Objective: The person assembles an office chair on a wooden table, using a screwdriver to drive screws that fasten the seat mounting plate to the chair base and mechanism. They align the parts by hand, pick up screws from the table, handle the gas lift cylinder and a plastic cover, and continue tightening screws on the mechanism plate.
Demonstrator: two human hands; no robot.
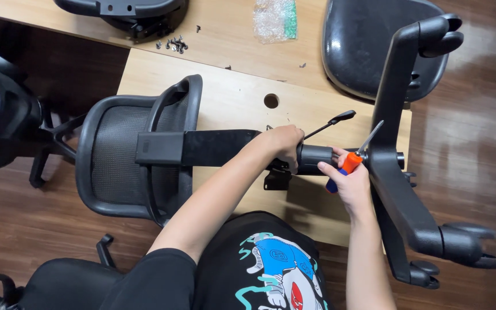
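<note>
Near the front edge of the light wooden table [225,97], a black chair mechanism [311,158] lies on its side, joined on one end to a flat black bracket [202,147] that runs to a mesh chair back [127,155], and on the other to a wheeled chair base [409,172] hanging past the table's right edge. The left hand [282,143] sits on top of the mechanism, its fingers clenched around it just below a thin black lever [328,123]. The right hand [348,183] is just beside it, touching the mechanism's end, fingers closed around the orange handle of a screwdriver [354,158] whose metal shaft slants up toward the base. At the table's far edge lie a small heap of screws [174,44], a bubble-wrap bag [275,19] and a black seat cushion [368,46]
</note>
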